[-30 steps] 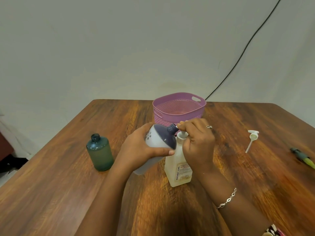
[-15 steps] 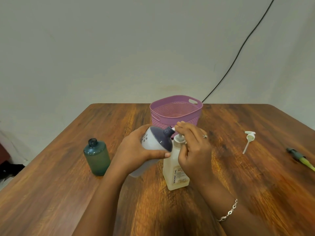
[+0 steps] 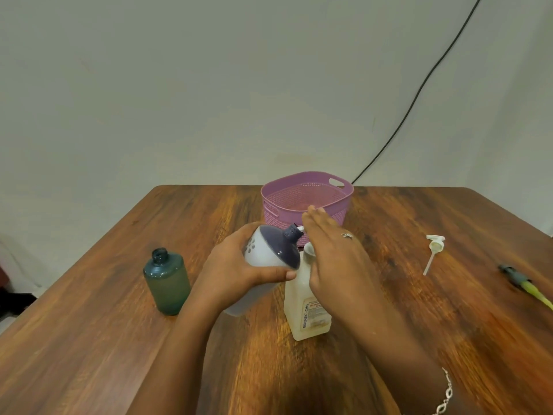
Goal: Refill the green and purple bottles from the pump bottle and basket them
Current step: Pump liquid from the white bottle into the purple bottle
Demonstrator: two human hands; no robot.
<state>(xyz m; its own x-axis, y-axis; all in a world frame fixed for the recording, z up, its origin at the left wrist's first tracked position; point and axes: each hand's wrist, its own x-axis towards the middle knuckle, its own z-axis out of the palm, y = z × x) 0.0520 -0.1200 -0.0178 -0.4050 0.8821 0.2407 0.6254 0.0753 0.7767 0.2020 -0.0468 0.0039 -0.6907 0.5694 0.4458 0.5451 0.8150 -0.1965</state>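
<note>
Right hand (image 3: 335, 259) has flattened out, fingers straight now over the pump bottle (image 3: 302, 313) head. Left hand (image 3: 236, 274) has its grip clamped round the purple bottle (image 3: 269, 250), tilted, neck at the spout. Filling looks underway. Green bottle (image 3: 166, 283) waits uncapped on the bench (image 3: 89, 339), and the basket (image 3: 305, 178) holds neither bottle.

We count three bottles: one green bottle (image 3: 166, 283), one purple bottle (image 3: 270, 250) and one pump bottle (image 3: 305, 313). There is one table (image 3: 89, 339), one basket (image 3: 339, 211), one loose white pump head (image 3: 434, 248), one green-and-yellow object (image 3: 523, 283) and one black cable (image 3: 419, 94). Two hands are in view: one left hand (image 3: 233, 271) and one right hand (image 3: 335, 259), with one ring (image 3: 347, 235) and one bracelet (image 3: 446, 396).
</note>
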